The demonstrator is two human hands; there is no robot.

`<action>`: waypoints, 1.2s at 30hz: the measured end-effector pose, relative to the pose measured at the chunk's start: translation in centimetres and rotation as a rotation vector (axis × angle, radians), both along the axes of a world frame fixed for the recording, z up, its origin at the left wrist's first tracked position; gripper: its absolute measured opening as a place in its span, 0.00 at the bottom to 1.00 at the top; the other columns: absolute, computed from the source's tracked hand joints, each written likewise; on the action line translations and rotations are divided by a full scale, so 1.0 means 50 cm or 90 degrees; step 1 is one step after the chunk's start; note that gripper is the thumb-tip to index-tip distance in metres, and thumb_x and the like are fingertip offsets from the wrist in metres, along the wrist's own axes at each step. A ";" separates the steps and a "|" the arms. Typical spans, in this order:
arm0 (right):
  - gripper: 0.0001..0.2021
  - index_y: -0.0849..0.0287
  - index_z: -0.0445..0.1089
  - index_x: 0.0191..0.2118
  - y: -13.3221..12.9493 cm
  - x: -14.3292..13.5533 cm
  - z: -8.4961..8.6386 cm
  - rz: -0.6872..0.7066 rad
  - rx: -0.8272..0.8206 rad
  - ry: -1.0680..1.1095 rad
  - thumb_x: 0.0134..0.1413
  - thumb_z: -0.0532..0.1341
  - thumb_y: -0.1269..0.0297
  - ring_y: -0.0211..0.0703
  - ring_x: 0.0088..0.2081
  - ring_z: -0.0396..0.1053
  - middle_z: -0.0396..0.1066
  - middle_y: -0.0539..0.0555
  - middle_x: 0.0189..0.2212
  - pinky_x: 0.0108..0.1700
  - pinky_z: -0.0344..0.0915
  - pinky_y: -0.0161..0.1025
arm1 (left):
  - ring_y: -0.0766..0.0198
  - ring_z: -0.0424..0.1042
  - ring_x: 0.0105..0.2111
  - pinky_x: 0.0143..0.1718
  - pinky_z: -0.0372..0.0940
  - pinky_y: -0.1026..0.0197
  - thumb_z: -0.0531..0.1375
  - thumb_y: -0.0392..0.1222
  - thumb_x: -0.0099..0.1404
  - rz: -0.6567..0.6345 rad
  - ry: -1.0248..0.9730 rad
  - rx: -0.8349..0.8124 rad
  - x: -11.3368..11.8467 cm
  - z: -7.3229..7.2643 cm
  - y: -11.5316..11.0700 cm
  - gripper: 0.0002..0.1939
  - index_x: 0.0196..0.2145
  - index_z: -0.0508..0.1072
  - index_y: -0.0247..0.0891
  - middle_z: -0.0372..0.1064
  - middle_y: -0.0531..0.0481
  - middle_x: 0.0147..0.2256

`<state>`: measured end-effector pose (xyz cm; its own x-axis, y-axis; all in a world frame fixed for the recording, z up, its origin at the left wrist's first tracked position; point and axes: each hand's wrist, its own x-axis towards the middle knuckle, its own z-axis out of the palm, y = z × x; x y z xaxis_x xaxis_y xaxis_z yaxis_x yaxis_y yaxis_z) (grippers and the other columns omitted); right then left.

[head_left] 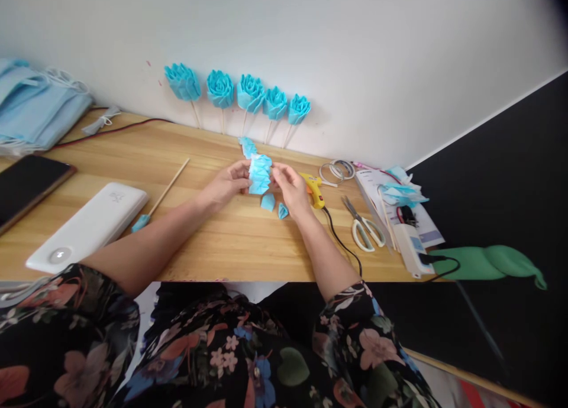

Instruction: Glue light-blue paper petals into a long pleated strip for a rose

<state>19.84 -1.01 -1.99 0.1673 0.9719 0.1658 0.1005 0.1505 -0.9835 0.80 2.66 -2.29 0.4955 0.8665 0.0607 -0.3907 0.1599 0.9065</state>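
Between my hands is a pleated strip of light blue mask fabric (260,174), held up above the wooden table. My left hand (231,182) pinches its left edge, and the fingers of my right hand (290,186) grip its right edge. Just behind it lies another crinkled blue piece (248,147). Two small folded blue pieces, a petal-like one (267,203) and a smaller one (283,210), rest on the table below my hands. A yellow glue gun (314,190) lies right beside my right hand, partly hidden by it.
Several blue fabric roses (251,93) on sticks lean against the wall. Left are a stick with a blue tip (141,222), a white power bank (89,226), a phone (31,186) and stacked masks (35,109). Right are scissors (364,224), tape rolls (341,170) and a power strip (410,251).
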 end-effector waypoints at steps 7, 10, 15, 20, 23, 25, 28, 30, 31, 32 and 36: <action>0.28 0.56 0.74 0.33 0.009 0.014 0.011 -0.114 -0.073 0.124 0.55 0.63 0.32 0.35 0.25 0.66 0.74 0.49 0.24 0.31 0.65 0.35 | 0.67 0.73 0.31 0.28 0.66 0.65 0.71 0.30 0.52 -0.011 -0.114 -0.120 -0.011 0.011 0.006 0.20 0.44 0.81 0.39 0.78 0.50 0.39; 0.29 0.56 0.72 0.31 0.006 0.007 0.015 -0.111 -0.080 0.129 0.55 0.62 0.31 0.35 0.25 0.66 0.74 0.50 0.24 0.31 0.65 0.35 | 0.67 0.72 0.30 0.28 0.65 0.65 0.70 0.30 0.54 -0.007 -0.115 -0.129 -0.013 0.007 0.010 0.19 0.44 0.81 0.40 0.78 0.50 0.38; 0.33 0.55 0.68 0.29 0.008 0.005 0.009 -0.093 -0.087 0.103 0.54 0.57 0.25 0.36 0.24 0.66 0.72 0.51 0.24 0.31 0.67 0.37 | 0.67 0.73 0.31 0.30 0.66 0.64 0.70 0.30 0.56 0.000 -0.112 -0.133 -0.016 -0.003 0.017 0.18 0.45 0.80 0.41 0.78 0.50 0.38; 0.34 0.54 0.64 0.28 0.011 0.010 0.005 -0.064 -0.071 0.115 0.53 0.55 0.23 0.36 0.24 0.65 0.69 0.50 0.23 0.31 0.67 0.37 | 0.69 0.71 0.29 0.29 0.66 0.64 0.70 0.30 0.57 -0.008 -0.113 -0.124 -0.017 0.001 0.017 0.17 0.45 0.80 0.40 0.78 0.51 0.37; 0.31 0.53 0.61 0.28 0.008 0.011 0.011 -0.044 -0.073 0.156 0.50 0.61 0.26 0.35 0.24 0.63 0.67 0.47 0.23 0.31 0.67 0.36 | 0.68 0.70 0.28 0.27 0.66 0.66 0.70 0.30 0.57 0.002 -0.116 -0.132 -0.016 0.004 0.016 0.17 0.45 0.81 0.39 0.78 0.50 0.36; 0.30 0.53 0.60 0.27 0.006 0.010 0.016 -0.023 -0.072 0.166 0.46 0.67 0.31 0.34 0.25 0.63 0.67 0.46 0.24 0.31 0.66 0.35 | 0.68 0.70 0.29 0.28 0.66 0.66 0.69 0.30 0.58 0.006 -0.115 -0.131 -0.016 0.004 0.017 0.15 0.43 0.81 0.39 0.77 0.50 0.36; 0.29 0.53 0.59 0.26 0.004 0.008 0.020 -0.009 -0.067 0.166 0.41 0.72 0.36 0.33 0.26 0.62 0.66 0.44 0.24 0.32 0.65 0.34 | 0.68 0.71 0.29 0.29 0.66 0.65 0.70 0.31 0.58 -0.006 -0.108 -0.118 -0.017 0.001 0.019 0.14 0.43 0.81 0.39 0.77 0.51 0.36; 0.28 0.54 0.60 0.25 0.004 0.005 0.020 -0.016 -0.064 0.168 0.42 0.73 0.38 0.33 0.26 0.61 0.65 0.44 0.23 0.32 0.65 0.34 | 0.69 0.72 0.30 0.29 0.66 0.65 0.70 0.31 0.58 -0.013 -0.104 -0.113 -0.018 0.000 0.019 0.16 0.45 0.80 0.39 0.77 0.51 0.36; 0.28 0.54 0.60 0.25 0.004 0.004 0.020 -0.022 -0.058 0.168 0.42 0.73 0.38 0.32 0.25 0.60 0.64 0.44 0.22 0.33 0.65 0.34 | 0.69 0.72 0.30 0.29 0.66 0.65 0.70 0.31 0.58 -0.014 -0.104 -0.114 -0.018 0.000 0.019 0.17 0.45 0.80 0.39 0.78 0.52 0.36; 0.28 0.54 0.59 0.24 0.004 0.003 0.019 -0.027 -0.050 0.167 0.43 0.73 0.38 0.32 0.25 0.59 0.63 0.43 0.21 0.33 0.65 0.34 | 0.69 0.71 0.29 0.29 0.66 0.65 0.70 0.31 0.58 -0.014 -0.105 -0.117 -0.018 0.001 0.019 0.17 0.45 0.80 0.39 0.78 0.52 0.37; 0.31 0.54 0.57 0.23 0.004 0.001 0.018 -0.038 -0.020 0.156 0.49 0.68 0.33 0.33 0.23 0.56 0.58 0.42 0.17 0.32 0.64 0.36 | 0.69 0.71 0.28 0.27 0.67 0.66 0.69 0.29 0.58 -0.010 -0.117 -0.134 -0.017 0.004 0.017 0.15 0.44 0.80 0.38 0.78 0.50 0.36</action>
